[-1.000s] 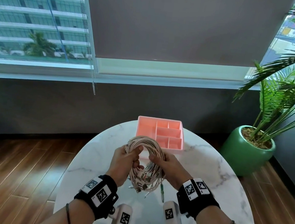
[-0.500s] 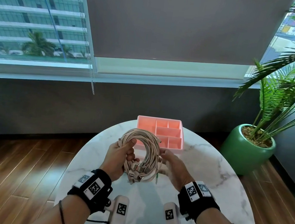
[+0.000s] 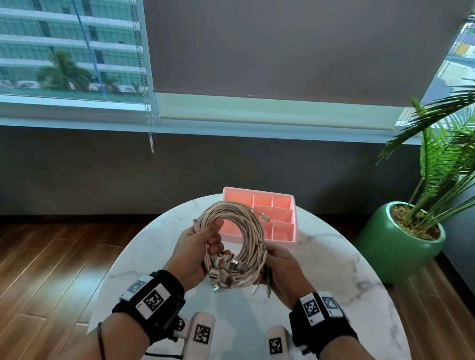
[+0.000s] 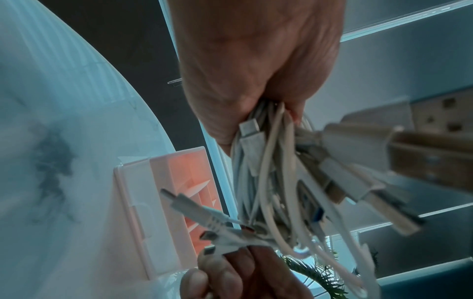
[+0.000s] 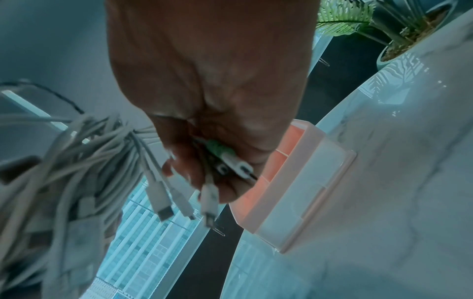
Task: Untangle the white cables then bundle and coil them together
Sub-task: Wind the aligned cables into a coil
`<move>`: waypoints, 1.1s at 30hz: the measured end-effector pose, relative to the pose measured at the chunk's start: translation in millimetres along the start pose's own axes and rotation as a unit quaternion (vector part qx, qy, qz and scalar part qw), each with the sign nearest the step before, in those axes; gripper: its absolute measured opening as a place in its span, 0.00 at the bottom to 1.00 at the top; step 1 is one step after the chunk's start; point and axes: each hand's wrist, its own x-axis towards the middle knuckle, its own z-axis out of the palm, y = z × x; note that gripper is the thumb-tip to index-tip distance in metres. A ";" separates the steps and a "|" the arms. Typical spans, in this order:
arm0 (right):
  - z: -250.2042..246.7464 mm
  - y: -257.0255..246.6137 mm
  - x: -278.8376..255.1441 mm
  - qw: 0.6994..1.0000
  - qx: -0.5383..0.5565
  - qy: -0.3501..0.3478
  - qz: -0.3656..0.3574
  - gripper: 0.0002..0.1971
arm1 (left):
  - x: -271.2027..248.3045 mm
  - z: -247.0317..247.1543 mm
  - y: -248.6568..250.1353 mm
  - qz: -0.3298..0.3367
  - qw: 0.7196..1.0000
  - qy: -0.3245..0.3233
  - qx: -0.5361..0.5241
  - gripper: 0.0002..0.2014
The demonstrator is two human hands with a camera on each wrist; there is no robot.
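A coil of several white cables (image 3: 249, 231) hangs in the air above the round marble table (image 3: 350, 299). My left hand (image 3: 202, 247) grips the coil's left side, thumb over the strands. My right hand (image 3: 279, 269) holds the coil's right side, fingers curled round the strands. A cluster of plugs (image 3: 224, 270) dangles at the bottom of the loop between both hands. In the left wrist view the cables (image 4: 258, 182) run out of my closed palm. In the right wrist view my fingers pinch cable ends and a green tie (image 5: 217, 148).
A pink compartment tray (image 3: 281, 214) stands on the table's far side, right behind the coil. A potted palm in a green pot (image 3: 398, 242) stands on the floor at the right. The dark wall and window lie beyond the table.
The coil has been lifted and spread into a wider, rounder loop. My left hand has moved up along its left side; my right hand holds lower on the right.
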 end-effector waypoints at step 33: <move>38.8 1.7 -32.0 0.992 0.102 0.026 -0.065 0.25 | -15.9 14.4 -29.4 0.064 0.987 0.138 0.057 0.12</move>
